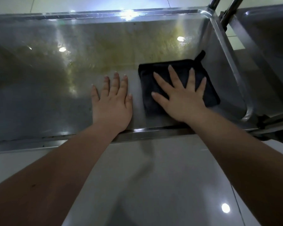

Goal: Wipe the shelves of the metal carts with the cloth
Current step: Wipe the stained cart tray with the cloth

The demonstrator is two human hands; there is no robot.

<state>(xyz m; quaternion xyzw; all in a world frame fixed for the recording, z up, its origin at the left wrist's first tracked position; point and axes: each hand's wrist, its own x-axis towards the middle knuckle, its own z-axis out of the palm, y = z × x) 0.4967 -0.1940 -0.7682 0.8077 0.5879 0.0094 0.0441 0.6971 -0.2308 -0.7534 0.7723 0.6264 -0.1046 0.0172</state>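
View from a head-worn camera looking down at the top shelf (39, 98) of a stainless steel cart, a shallow tray-like surface with a raised rim (153, 130) all round and rounded corners. A black cloth (153, 66), folded into a thick square, lies flat on the shelf in the near right part, close to the right-hand rim but not touching it. A small black hanging loop (200, 55) sticks out from the cloth's far right corner. The person's right grip (183, 100), a bare hand, lies palm down on top of the cloth with all five fingers straight and spread wide. It presses the fabric flat against the metal rather than curling round it. The left grip (112, 101), also bare, rests palm down on the bare metal just left of the cloth, not touching it. Its fingers are straight and held close together, with the thumb lying alongside. Both wrists cross the near rim, and both forearms reach in from the bottom of the view. Beyond the hands, a broad yellowish smear (121, 51) runs across the middle and far part of the shelf, broken by bright glints of reflected light. At the far right corner, shiny upright tubes (225, 7) rise out of view. Just beside them, on the right, the shelf of a second metal cart (268, 38) shows. Pale glossy floor tiles (153, 176) fill the lower half of the view beneath the arms.
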